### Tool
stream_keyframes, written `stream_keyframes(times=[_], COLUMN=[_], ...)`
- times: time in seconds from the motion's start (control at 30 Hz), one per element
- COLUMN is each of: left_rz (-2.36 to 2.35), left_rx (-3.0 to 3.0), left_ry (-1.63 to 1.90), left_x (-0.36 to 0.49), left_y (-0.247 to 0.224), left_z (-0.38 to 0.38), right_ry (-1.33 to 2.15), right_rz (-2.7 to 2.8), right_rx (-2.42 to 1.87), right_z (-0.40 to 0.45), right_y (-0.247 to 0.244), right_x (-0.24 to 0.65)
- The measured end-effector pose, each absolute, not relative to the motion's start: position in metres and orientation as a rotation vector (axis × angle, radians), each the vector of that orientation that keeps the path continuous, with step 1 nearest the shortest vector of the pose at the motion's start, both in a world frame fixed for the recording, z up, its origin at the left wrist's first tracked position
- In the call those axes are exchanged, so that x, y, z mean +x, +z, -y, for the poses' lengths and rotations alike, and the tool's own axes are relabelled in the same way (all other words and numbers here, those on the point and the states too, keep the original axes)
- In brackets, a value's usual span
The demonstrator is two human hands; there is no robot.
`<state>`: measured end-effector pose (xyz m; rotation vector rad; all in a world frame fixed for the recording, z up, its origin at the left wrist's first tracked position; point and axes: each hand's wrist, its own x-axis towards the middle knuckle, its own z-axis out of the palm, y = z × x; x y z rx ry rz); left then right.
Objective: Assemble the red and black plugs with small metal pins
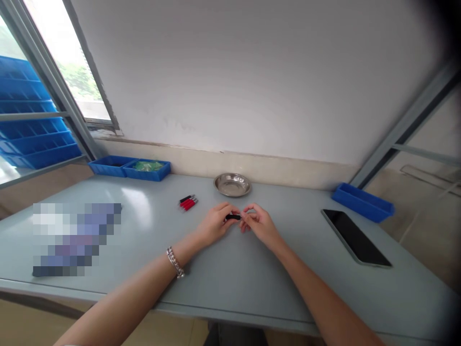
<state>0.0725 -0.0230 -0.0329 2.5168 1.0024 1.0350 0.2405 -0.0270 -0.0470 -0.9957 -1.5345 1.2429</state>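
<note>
My left hand (219, 223) is closed round a short, slim black cylinder (233, 217), held nearly level just above the table. At its right end my right hand (257, 223) pinches with thumb and fingertips; a small silver tip seems to show there, partly hidden by the fingers. Left of my hands lies a small group of similar short pieces, red ones (189, 204) and a black one (186, 198), with silvery ends. Just beyond my hands stands a round, shallow metal dish (232, 185).
Two blue bins (114, 166) stand at the back left, one holding green and clear plastic (148, 166). A long blue bin (363, 202) and a dark-screened tablet or phone (356, 238) are on the right. A blurred-out item (75, 240) lies left on the grey table (223, 288).
</note>
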Motion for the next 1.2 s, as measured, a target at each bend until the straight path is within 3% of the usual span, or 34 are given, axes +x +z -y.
stream_keyframes(times=[0.8,1.2], left_rz=[-1.041,-1.256], left_rx=[2.527,2.477], left_ry=[1.079,0.861], left_x=[0.072,0.07], left_y=[-0.036,-0.025], left_z=[0.023,0.027], right_ry=[1.015,0.756], right_rz=[1.85,1.838], right_rx=[-1.086,-1.127], right_z=[0.029,0.029], right_y=[-0.042,-0.038], right_x=[0.245,0.246])
